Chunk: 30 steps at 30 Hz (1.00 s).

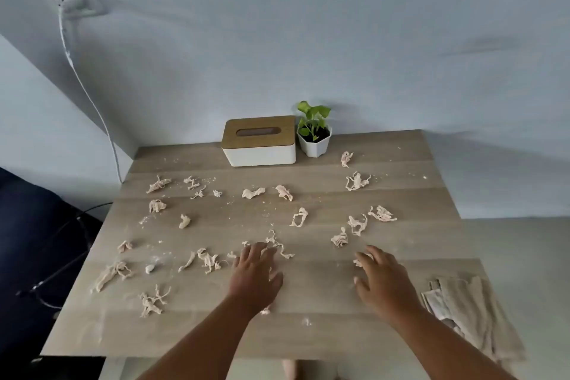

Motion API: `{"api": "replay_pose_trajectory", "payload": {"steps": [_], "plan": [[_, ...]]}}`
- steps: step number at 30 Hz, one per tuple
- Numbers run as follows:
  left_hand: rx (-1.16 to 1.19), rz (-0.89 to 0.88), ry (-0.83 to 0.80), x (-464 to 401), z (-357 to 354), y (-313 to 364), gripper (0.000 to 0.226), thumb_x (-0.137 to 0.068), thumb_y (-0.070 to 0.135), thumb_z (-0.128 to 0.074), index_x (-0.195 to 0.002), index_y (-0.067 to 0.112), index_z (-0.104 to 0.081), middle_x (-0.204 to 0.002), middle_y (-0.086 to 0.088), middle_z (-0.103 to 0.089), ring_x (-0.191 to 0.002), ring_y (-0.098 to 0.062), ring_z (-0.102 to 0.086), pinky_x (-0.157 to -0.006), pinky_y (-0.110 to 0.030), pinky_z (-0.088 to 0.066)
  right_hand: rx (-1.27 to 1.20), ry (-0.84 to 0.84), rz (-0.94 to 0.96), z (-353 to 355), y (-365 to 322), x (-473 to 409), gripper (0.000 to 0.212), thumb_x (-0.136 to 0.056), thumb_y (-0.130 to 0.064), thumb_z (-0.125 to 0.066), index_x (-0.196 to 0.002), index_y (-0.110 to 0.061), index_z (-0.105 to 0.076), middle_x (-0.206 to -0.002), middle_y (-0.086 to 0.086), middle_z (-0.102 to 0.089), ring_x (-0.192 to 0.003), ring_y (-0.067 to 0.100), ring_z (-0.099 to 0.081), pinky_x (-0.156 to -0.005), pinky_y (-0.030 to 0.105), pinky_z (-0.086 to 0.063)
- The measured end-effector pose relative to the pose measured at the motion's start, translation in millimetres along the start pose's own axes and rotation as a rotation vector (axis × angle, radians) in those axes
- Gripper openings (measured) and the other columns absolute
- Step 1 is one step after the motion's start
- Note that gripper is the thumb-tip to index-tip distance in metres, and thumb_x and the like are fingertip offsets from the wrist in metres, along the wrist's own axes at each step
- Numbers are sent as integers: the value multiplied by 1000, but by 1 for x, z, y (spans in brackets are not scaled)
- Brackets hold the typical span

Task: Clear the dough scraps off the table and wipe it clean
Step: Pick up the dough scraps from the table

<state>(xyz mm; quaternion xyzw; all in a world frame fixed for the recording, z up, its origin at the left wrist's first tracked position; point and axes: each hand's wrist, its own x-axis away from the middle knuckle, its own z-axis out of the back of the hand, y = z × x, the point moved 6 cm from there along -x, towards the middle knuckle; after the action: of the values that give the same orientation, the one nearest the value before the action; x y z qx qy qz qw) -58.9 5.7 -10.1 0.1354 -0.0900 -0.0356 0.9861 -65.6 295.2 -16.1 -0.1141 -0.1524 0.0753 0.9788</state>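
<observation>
Several pale stringy dough scraps lie scattered over the wooden table (308, 293), with flour crumbs between them. My left hand (256, 274) rests palm down near the front middle, fingers spread, its fingertips touching a stringy scrap (279, 245). A small scrap (265, 311) peeks out beside its wrist. My right hand (384, 282) is flat and open to the right, fingertips on a small scrap (359, 261). Neither hand holds anything. A folded beige cloth (468, 311) lies at the table's front right corner.
A white tissue box with a wooden lid (259, 140) and a small potted plant (314, 133) stand at the back edge against the wall. A white cable (89, 95) hangs from a wall socket on the left. Dark furniture sits left of the table.
</observation>
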Motion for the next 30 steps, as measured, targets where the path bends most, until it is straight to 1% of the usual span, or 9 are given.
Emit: {"api": "replay_pose_trajectory", "payload": {"steps": [3,6,8,10,13,17,20,25,30], "plan": [[-2,-69,31,-14,3,-7,62,-82,45,-67,-139,23,-59,-143,-3,-54,-132,-29,-50,-106,-46,-45,23,3,-11,-7,-1,-7,56,-94,-43,-59,-147,-30,-51,-157,-3,-41,-137,21,-45,-104,39,-44],[-47,-147,44,-26,0,-12,63,-85,49,-63,-141,22,-58,-148,-6,-53,-137,-30,-48,-106,-47,-46,30,39,-4,-16,-1,-11,52,-80,-31,-79,-129,-20,-69,-138,5,-62,-117,29,-62,-87,45,-55],[-78,-206,59,-35,-7,-15,64,-87,53,-61,-143,21,-56,-150,-8,-52,-139,-30,-47,-106,-47,-46,33,93,7,-18,-3,-14,47,-72,-24,-85,-118,-19,-75,-127,5,-67,-105,30,-67,-78,45,-57],[-99,-265,70,-40,-14,-14,65,-88,56,-62,-142,20,-57,-147,-8,-54,-136,-30,-50,-104,-47,-48,34,148,51,-20,-7,-15,45,-67,-17,-88,-111,-19,-76,-120,3,-69,-98,30,-67,-75,43,-56],[-114,-325,116,-44,-28,-13,56,-90,59,-62,-131,21,-62,-137,-6,-58,-124,-29,-56,-97,-45,-51,5,203,90,-27,-9,-15,50,-58,-10,-89,-104,-20,-75,-112,0,-67,-91,28,-63,-75,40,-54],[-127,-371,254,-48,-33,-13,38,-92,56,-64,-99,19,-66,-110,-5,-63,-97,-28,-58,-81,-41,-49,-41,285,104,-26,-12,-16,46,-59,-2,-87,-101,-16,-75,-105,2,-65,-87,29,-62,-75,42,-57],[-176,-421,289,-54,-31,-6,33,-94,49,-61,-85,18,-66,-92,-5,-63,-81,-28,-60,-72,-39,-52,-54,313,113,-23,-14,-20,43,-57,5,-84,-95,-13,-74,-97,6,-65,-81,32,-63,-70,42,-58],[-198,-555,263,-66,-26,8,34,-95,46,-59,-77,19,-71,-77,0,-64,-68,-23,-63,-62,-31,-53,-69,274,101,-23,-18,-25,42,-53,12,-80,-86,-12,-70,-88,5,-60,-74,30,-60,-64,43,-56],[-123,-587,208,-71,-22,15,32,-84,39,-84,-70,16,-67,-66,-2,-62,-54,-24,-62,-46,-30,-49,-86,229,98,-21,-25,-23,33,-60,3,-81,-79,-15,-61,-81,3,-56,-68,29,-58,-55,38,-52]]}}
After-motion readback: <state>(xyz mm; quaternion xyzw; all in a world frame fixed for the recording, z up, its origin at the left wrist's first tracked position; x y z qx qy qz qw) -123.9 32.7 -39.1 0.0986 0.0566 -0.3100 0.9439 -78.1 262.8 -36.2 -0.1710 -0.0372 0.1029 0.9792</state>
